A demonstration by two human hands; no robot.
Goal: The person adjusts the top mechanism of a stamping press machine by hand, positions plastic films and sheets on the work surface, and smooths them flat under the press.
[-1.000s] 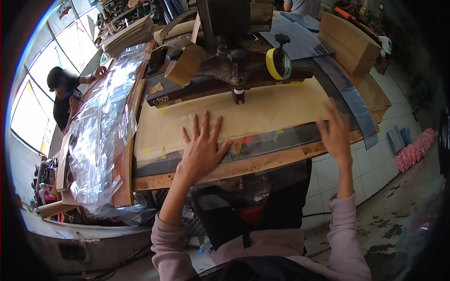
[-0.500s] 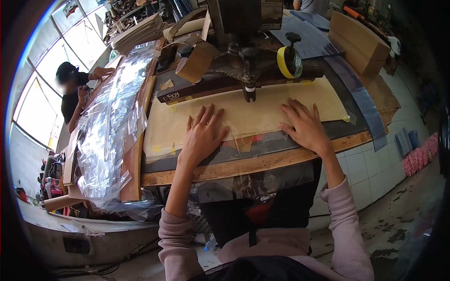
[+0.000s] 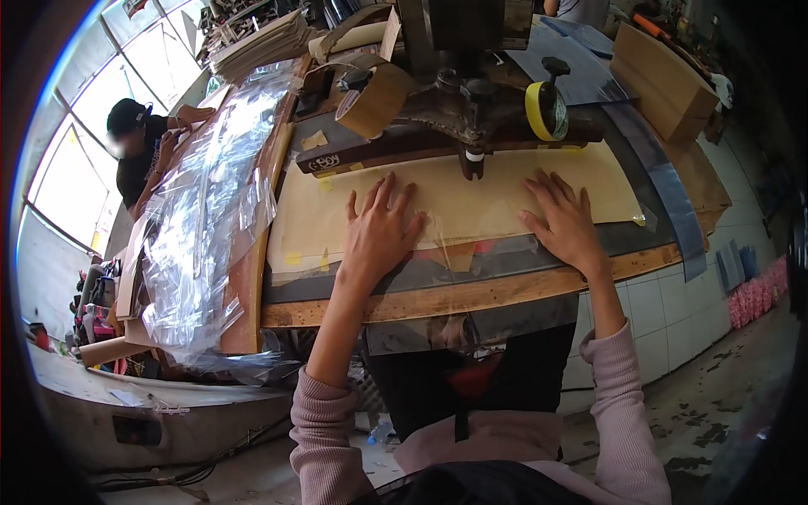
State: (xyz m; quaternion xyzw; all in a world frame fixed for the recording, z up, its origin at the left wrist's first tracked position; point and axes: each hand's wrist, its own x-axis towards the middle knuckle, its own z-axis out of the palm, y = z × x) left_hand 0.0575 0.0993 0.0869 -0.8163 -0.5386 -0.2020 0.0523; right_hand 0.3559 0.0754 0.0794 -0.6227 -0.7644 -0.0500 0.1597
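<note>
My left hand [image 3: 378, 233] lies flat, fingers spread, on a clear plastic sheet [image 3: 450, 322] that covers a long tan sheet [image 3: 471, 198] and hangs over the table's front edge. To its right, my right hand [image 3: 567, 225] rests the same way, palm down with fingers apart. Neither hand grips anything. Just beyond the fingertips, a dark metal bar [image 3: 522, 147] of a press-like machine spans the tan sheet. Small yellow tape pieces [image 3: 292, 257] mark the sheet's edges.
A brown tape roll [image 3: 373, 105] and a yellow tape roll [image 3: 534, 111] hang on the machine's knobs. Crumpled clear plastic [image 3: 198, 219] covers the left-hand table, where another person [image 3: 139, 151] stands. A cardboard box [image 3: 665, 84] sits at the back right.
The view has turned slightly left, so the table appears farther right. Both hands stay flat and have slid a little forward, the left one more plainly.
</note>
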